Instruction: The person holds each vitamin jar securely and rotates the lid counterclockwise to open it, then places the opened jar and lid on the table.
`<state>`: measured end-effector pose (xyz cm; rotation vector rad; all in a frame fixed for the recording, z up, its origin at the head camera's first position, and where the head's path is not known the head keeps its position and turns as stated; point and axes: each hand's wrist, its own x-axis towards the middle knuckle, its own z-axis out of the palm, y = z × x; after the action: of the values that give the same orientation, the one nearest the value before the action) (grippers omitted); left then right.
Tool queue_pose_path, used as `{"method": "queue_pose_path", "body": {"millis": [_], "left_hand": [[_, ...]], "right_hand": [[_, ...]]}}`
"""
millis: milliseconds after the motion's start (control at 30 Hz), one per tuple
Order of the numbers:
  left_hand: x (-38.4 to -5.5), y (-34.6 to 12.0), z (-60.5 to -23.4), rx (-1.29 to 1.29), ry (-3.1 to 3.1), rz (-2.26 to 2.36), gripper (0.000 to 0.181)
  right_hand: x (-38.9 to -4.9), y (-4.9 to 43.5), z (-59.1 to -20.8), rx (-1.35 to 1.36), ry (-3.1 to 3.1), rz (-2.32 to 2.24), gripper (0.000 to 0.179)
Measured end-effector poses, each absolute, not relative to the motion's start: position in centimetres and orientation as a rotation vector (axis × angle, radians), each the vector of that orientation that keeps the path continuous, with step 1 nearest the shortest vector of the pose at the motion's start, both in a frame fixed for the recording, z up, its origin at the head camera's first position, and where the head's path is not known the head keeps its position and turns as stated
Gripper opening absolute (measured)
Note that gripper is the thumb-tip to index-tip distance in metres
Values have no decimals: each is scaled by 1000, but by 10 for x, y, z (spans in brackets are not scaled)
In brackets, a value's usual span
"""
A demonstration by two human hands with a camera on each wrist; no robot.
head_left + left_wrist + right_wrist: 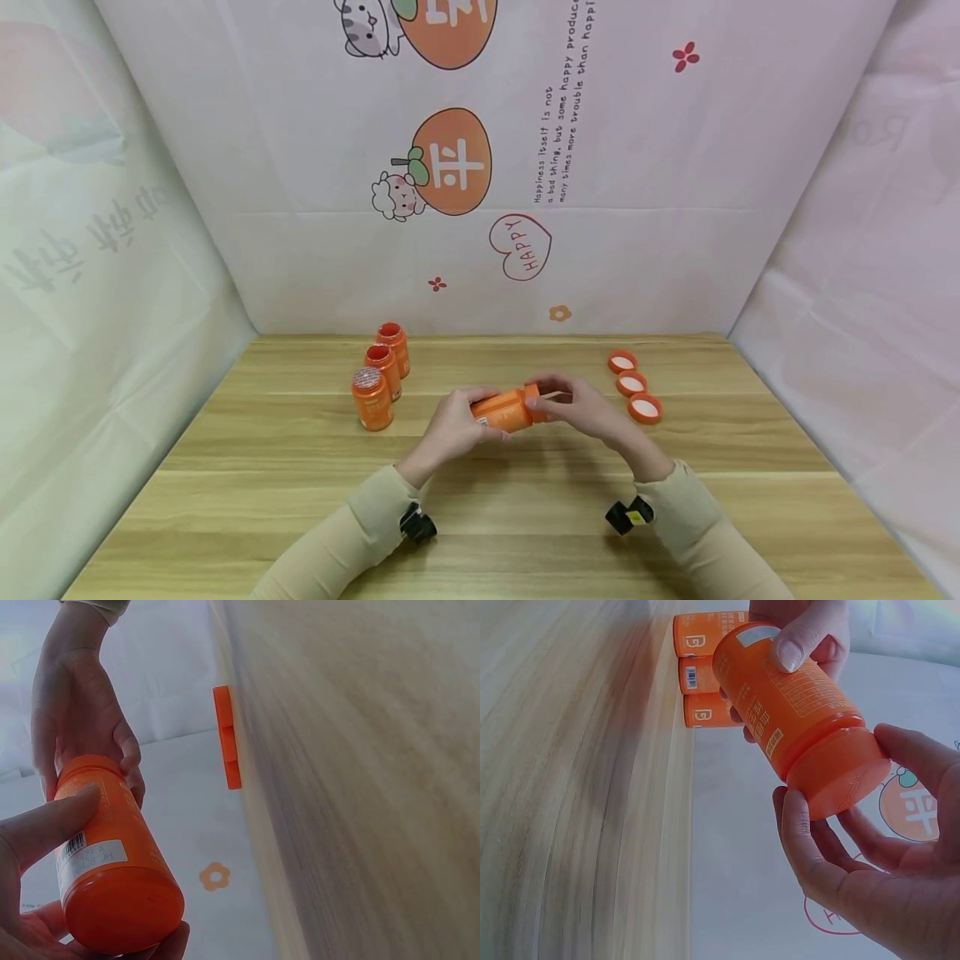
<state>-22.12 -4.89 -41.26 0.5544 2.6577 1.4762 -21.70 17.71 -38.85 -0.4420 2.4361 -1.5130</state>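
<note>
An orange plastic bottle [504, 412] is held in the air, tilted on its side, over the middle of the table. My left hand [455, 425] grips its body near the base, thumb across the label side. With fingers and thumb my right hand [581, 407] grips the orange cap [840, 771], which sits on the bottle's neck. Printed text and a white label with a barcode show on the bottle [120, 855] in the left wrist view. How tight the cap sits cannot be told.
Three orange bottles without caps [372, 400] stand in a row at the back left; the nearest has a silvery top. Three orange caps [645, 408] lie at the right, white insides up. A printed cloth wall [480, 275] rises behind the wooden table [510, 517].
</note>
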Motion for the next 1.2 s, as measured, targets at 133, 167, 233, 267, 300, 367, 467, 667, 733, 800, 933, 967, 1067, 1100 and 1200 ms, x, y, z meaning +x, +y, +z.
{"method": "queue_pose_path", "body": {"millis": [133,167,233,267,300,367,467,667,733,800,933,967,1067,1100,1200], "left_hand": [[-221,-49,-413,564,2653,1484,59],[-221,-49,-414,565,2655,1481,59],[-221,-49,-414,565,2657,1477,59],[-221,-49,-414,565,2659,1475,59],[-221,-49,-414,565,2662,1469,59],[-221,-49,-414,564,2663,1465,59],[-220,-49,-414,563,2662,1462,58],[-220,-49,-414,559,2658,1461,59],[-220,-49,-414,557,2658,1459,59],[-219,-49,-414,552,2659,1457,59],[-219,-49,-413,541,2656,1459,59],[-219,-49,-413,541,2656,1461,59],[-220,-49,-412,540,2658,1463,59],[-220,-49,-412,540,2660,1461,59],[-220,-48,-413,556,2670,1451,60]], "right_hand": [[-216,179,-389,-451,2445,-1517,47],[-216,179,-389,-462,2447,-1516,48],[-216,180,-389,-482,2446,-1519,50],[-216,180,-389,-493,2444,-1524,51],[-216,180,-390,-504,2441,-1527,51],[-216,181,-390,-524,2444,-1531,51],[-217,181,-391,-567,2443,-1540,49],[-218,182,-392,-645,2390,-1593,53],[-218,182,-392,-669,2359,-1621,55],[-218,182,-392,-696,2336,-1642,56],[-218,183,-391,-735,2322,-1661,54],[-218,183,-391,-740,2326,-1658,54],[-218,184,-389,-701,2356,-1639,52],[-218,184,-388,-681,2373,-1623,51],[-219,184,-385,-594,2419,-1579,49]]}}
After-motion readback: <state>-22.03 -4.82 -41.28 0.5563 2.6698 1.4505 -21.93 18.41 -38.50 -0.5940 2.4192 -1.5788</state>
